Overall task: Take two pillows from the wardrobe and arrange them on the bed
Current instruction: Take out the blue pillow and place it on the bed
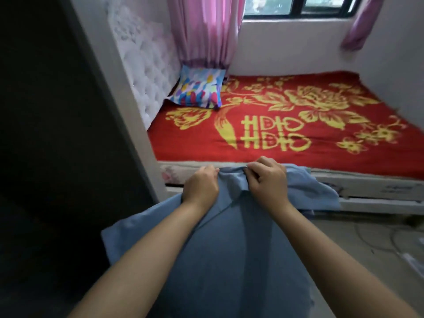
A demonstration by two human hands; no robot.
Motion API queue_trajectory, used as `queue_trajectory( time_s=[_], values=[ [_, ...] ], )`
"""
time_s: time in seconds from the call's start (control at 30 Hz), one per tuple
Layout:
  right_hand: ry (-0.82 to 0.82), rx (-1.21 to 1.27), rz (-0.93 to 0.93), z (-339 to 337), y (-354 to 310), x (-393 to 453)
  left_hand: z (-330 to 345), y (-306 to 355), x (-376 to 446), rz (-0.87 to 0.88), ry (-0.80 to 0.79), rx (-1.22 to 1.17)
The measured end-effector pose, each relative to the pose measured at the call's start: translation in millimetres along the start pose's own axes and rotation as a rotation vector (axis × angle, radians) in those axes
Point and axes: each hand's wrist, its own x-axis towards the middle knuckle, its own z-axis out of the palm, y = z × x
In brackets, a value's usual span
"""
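Both hands, left hand (200,185) and right hand (268,179), pinch the far edge of a blue pillow (224,253) near the bed (286,145); soft and light, best gripped at corners.

I hold both bare forearms stretched forward, my left hand (201,184) and right hand (268,177) close together (knuckles up), fingers curled tight, each pinching a fold of blue cloth (229,249).
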Motion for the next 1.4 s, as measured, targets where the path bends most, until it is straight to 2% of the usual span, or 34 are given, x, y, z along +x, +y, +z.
queue_trajectory(
  time_s=[0.2,0.43,0.67,0.83,0.9,0.93,1.03,1.1,1.13,1.2,1.4],
  values=[
    [0.055,0.041,-0.104,3.4,57.3,144.8,17.6,52.7,133.5,-0.078,0.141,0.012],
    [0.24,0.136,-0.203,48.6,60.5,342.1,-12.7,53.1,327.9,-0.071,0.422,0.046],
    [0.385,0.264,-0.236,119.5,61.5,576.9,-55.6,26.7,580.7,0.115,0.637,0.006],
    [0.457,0.3,-0.285,178.7,64.6,670.7,-76.3,-11.8,696.9,0.433,0.749,0.111],
    [0.366,0.236,-0.389,209.9,75.7,682.2,-68.8,-47.0,717.2,0.506,0.661,0.208],
    [0.236,0.192,-0.435,228.2,83.5,683.6,-59.8,-70.2,721.6,0.512,0.582,0.26],
    [-0.371,-0.019,-0.492,289.3,109.2,678.6,-22.2,-147.8,709.9,0.45,0.232,0.439],
    [-0.626,-0.089,-0.422,330.0,124.2,669.1,2.8,-190.9,690.2,0.319,-0.031,0.497],
    [-0.71,-0.097,-0.386,349.4,128.7,662.6,15.3,-208.0,679.9,0.218,-0.094,0.495],
    [-0.802,-0.124,-0.363,387.6,134.4,645.9,37.8,-233.8,665.3,0.097,-0.142,0.506],
    [-0.872,-0.13,-0.318,490.2,145.3,590.6,94.5,-289.1,644.7,-0.078,-0.315,0.606]
  ],
)
